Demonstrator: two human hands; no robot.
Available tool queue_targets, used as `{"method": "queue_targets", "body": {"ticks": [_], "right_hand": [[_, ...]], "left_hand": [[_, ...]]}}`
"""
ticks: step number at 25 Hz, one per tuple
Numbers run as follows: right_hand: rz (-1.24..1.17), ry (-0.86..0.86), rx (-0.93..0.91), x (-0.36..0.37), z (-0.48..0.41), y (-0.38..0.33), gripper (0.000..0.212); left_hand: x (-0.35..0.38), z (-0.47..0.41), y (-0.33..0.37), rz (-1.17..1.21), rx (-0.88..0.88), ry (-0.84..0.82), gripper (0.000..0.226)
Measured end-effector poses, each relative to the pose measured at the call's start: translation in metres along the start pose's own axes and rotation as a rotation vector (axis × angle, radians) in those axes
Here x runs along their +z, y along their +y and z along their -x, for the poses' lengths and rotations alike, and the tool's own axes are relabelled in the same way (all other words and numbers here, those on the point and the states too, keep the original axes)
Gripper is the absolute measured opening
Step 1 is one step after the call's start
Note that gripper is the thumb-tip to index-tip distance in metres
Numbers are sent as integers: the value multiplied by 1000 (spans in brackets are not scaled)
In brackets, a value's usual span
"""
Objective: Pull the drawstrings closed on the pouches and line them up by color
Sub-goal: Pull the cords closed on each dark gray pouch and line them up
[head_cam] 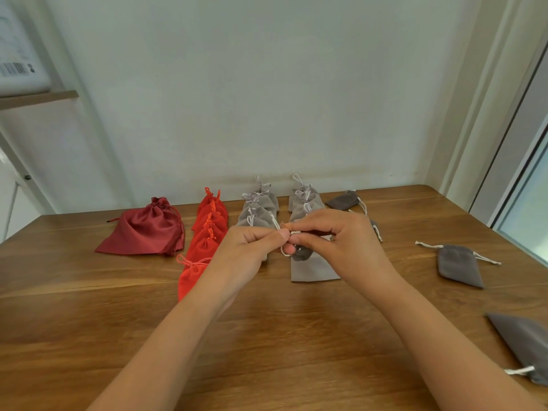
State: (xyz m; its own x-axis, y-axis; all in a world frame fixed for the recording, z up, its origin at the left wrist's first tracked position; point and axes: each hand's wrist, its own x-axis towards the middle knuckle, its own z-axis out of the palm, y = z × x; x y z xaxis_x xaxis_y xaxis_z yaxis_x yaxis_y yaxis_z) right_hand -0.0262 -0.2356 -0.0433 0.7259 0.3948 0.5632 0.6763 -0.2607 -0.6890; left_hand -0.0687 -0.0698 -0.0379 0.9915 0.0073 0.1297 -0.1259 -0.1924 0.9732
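Drawstring (285,253) of a light grey pouch (314,269) was pinched by both hands, the left hand (252,247) and right hand (338,238) meeting fingertip to fingertip. That pouch lay on the table (281,351) just beneath the right hand. Beyond the hands ran two grey rows (258,215); a red row (207,232) lay left of the left hand, loose dark grey pouches (459,266) right of the right hand.

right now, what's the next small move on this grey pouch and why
Probably pull the hands apart to cinch it: left hand and right hand both pinch the white cord, and the grey pouch beneath looks only partly gathered at its mouth.
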Motion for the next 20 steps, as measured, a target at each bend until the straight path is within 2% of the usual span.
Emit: {"method": "queue_targets", "body": {"ticks": [2, 6, 10, 16, 20], "right_hand": [[97, 59, -62, 2, 0, 1, 16], [124, 123, -14, 6, 0, 0, 8], [44, 123, 9, 10, 3, -4, 8], [-50, 129, 39, 13, 6, -7, 9], [-135, 122, -13, 12, 5, -9, 10]], "left_hand": [[-1, 0, 0, 27, -33, -18, 23], [-1, 0, 2, 185, -166, -46, 15], [0, -1, 0, 277, -260, -50, 12], [-6, -6, -4, 310, -273, -38, 24], [-8, -7, -3, 422, -326, -88, 19]]}}
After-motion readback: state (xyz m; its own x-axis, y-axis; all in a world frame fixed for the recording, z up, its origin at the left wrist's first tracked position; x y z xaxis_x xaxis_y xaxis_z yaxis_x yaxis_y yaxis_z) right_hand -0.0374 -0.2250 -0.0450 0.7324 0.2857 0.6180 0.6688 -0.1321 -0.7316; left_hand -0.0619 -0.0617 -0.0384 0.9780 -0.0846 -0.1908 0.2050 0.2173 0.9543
